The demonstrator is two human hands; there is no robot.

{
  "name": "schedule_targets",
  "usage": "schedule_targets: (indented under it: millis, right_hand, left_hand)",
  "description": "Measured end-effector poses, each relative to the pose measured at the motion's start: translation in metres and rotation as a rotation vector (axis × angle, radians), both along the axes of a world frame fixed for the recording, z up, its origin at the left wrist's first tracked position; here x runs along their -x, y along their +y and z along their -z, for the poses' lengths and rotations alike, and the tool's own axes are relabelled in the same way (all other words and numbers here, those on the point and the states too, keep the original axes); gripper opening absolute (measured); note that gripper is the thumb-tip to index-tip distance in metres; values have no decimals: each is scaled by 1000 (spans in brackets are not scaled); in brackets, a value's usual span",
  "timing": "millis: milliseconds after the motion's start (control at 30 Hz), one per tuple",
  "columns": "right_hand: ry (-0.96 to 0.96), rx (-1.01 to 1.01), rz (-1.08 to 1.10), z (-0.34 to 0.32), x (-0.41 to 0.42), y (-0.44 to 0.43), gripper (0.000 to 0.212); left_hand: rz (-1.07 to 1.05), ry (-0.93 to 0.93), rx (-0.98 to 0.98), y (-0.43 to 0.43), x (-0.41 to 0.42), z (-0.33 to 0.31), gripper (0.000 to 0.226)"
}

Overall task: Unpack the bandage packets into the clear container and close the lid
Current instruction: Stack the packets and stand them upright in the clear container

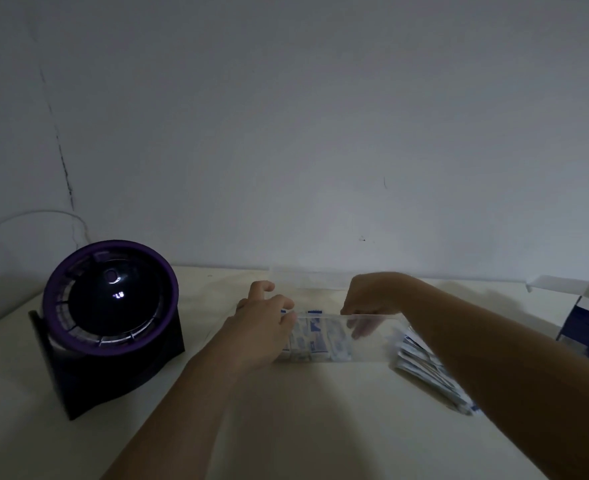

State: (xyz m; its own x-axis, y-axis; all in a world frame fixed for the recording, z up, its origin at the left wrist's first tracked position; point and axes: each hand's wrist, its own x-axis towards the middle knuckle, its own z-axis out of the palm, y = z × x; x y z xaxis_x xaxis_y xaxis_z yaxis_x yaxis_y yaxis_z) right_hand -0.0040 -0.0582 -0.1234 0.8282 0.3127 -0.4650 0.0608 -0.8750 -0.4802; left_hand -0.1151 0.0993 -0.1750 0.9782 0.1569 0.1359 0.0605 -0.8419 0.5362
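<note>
Left hand (265,327) grips container (365,344) at its left end; right hand (369,299) fingers dip inside, grip unclear. Packets (312,336) light, floppy, slick: pinch stack edges. Container stiff, slides easily.

A cream table (303,410) carries a clear container (372,341) that stands between the left hand (263,329) and the right hand (369,299), with bandage packets (315,336) inside it. Just right of the right hand, partly under its forearm, a loose pile of packets (424,368) lies flat, and farther right stands an open blue-and-white carton (587,320). Well left of the left hand sits a black fan (113,299) with a purple rim.
</note>
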Motion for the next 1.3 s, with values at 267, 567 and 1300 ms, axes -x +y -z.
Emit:
schedule_targets:
  millis: [267,567,1300]
  right_hand:
    - [-632,-379,-37,-34,10,-87,19]
    - [-695,-86,145,25,-8,-209,19]
    - [-344,85,74,60,-38,-238,45]
  left_hand:
    - [-32,-22,-94,-6,3,-4,32]
    - [-72,-350,-474,-40,5,18,39]
    - [384,-546,-404,-139,4,33,26]
